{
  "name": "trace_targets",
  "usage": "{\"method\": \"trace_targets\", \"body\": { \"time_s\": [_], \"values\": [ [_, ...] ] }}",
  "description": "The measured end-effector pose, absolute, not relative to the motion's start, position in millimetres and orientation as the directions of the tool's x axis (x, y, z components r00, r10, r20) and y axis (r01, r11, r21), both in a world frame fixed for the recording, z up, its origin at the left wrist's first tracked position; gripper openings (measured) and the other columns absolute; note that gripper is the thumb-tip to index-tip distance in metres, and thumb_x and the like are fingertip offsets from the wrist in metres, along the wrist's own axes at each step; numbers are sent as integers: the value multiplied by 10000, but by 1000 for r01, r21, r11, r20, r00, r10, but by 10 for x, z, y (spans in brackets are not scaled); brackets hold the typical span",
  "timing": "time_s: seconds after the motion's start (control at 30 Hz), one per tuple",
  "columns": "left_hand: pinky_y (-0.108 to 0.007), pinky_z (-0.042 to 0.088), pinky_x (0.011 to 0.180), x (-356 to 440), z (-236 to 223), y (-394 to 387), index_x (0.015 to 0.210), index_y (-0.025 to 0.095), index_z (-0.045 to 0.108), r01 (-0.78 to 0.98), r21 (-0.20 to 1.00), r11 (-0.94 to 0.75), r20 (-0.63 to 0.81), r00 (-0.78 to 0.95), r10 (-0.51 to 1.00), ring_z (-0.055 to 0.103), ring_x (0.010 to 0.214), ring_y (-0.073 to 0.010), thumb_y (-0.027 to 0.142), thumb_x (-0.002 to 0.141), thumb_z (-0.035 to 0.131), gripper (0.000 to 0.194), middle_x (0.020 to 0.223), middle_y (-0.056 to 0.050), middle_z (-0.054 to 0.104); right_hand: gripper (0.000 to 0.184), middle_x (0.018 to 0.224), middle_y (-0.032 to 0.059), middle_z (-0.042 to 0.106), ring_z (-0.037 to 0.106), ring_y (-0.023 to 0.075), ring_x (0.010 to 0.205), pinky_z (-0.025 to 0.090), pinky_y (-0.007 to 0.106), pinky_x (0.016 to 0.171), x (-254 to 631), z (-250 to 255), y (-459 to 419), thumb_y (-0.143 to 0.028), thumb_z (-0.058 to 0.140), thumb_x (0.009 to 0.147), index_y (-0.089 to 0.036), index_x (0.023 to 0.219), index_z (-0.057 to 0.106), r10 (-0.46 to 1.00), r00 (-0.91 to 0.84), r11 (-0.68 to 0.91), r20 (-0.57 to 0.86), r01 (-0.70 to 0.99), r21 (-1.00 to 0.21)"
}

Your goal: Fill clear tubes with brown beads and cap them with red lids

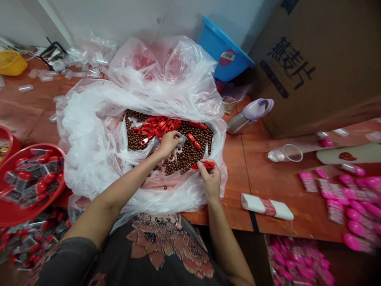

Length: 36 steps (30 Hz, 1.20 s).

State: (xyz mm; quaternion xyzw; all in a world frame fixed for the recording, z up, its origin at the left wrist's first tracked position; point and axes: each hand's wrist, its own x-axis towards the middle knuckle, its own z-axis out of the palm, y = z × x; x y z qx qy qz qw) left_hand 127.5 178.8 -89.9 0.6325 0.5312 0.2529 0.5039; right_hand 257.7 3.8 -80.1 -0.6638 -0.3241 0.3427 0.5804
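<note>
1 brown carton (324,68) and 1 yellow bowl (10,63) cut off by the view's edges, pink-capped containers (357,207) blurred

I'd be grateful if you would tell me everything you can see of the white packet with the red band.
The white packet is long and slightly flattened, with rounded ends and a smooth surface that looks like soft plastic or paper. A red band with pale marks crosses its middle; the marks are too blurred to read. It lies flat on the reddish-brown table, near the front edge, right of the right hand. Neither hand touches it. Its contents cannot be told.
</note>
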Motion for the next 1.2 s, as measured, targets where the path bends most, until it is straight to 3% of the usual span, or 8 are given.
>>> {"method": "trace_targets", "body": {
  "time_s": [0.17, 0.33, 0.5, 0.67, 0.77, 0.97, 1.2],
  "values": [
    [-222, 465, 620, 1188, -778, 1711, 1187, 186, 619, 253, 957, 142, -226, 343, 912, 562, 614, -108, 141, 770, 646, 420, 707, 26, 584, 255, 724, -25, 623, 561, 135, 607, 467, 267, 617, 2540, -764, 10, -441, 685, 788, -210, 866, 611, 848, 514, -148, -125, 4, -989],
    [-214, 447, 589, 1085, -689, 1558, 1067, 165, 641, 212, 963, 164, -228, 325, 918, 547, 607, -102, 237, 796, 638, 280, 730, 18, 576, 213, 766, -9, 670, 605, 155, 705, 484, 283, 699, 2532, -809, -11, -400, 700, 772, -205, 812, 626, 852, 518, -151, -80, 97, -984],
    [-230, 440, 613, 951, -662, 1437, 1128, 184, 637, 365, 929, 61, -185, 316, 931, 553, 628, -116, 182, 756, 626, 372, 782, 16, 626, 149, 947, 50, 722, 654, 214, 902, 499, 375, 872, 2520, -876, -54, -335, 602, 860, -213, 908, 672, 917, 394, -112, 60, 400, -910],
    [-267, 435, 690, 882, -540, 1333, 923, 179, 674, 663, 743, -93, -161, 312, 936, 608, 729, -169, 181, 750, 622, 180, 820, -27, 694, 343, 1103, 112, 710, 641, 265, 1008, 503, 451, 926, 2519, -883, -130, -288, 495, 930, -212, 1224, 654, 964, 210, -25, 164, 684, -729],
    [-272, 427, 669, 929, -515, 1343, 843, 178, 661, 688, 722, -67, -191, 292, 937, 619, 708, -179, 224, 775, 636, 86, 799, -40, 703, 372, 1090, 124, 703, 650, 267, 992, 525, 448, 901, 2516, -885, -166, -311, 461, 957, -208, 1266, 641, 965, 209, -34, 160, 702, -711],
    [-289, 438, 762, 1184, -624, 1524, 950, 181, 650, 687, 723, -73, -138, 247, 959, 635, 809, -201, 228, 813, 662, 146, 842, -54, 696, 385, 1024, 110, 697, 653, 258, 960, 538, 428, 873, 2511, -899, -193, -354, 446, 976, -227, 1285, 638, 962, 225, -43, 155, 684, -728],
    [-265, 472, 716, 1407, -839, 1613, 983, 172, 595, 481, 870, 110, -185, 111, 977, 620, 702, -148, 201, 792, 703, 221, 764, -4, 652, 407, 927, 92, 652, 632, 236, 881, 536, 385, 805, 2489, -890, -193, -387, 436, 983, -224, 1299, 632, 955, 252, -51, 158, 662, -748]
  ]
}}
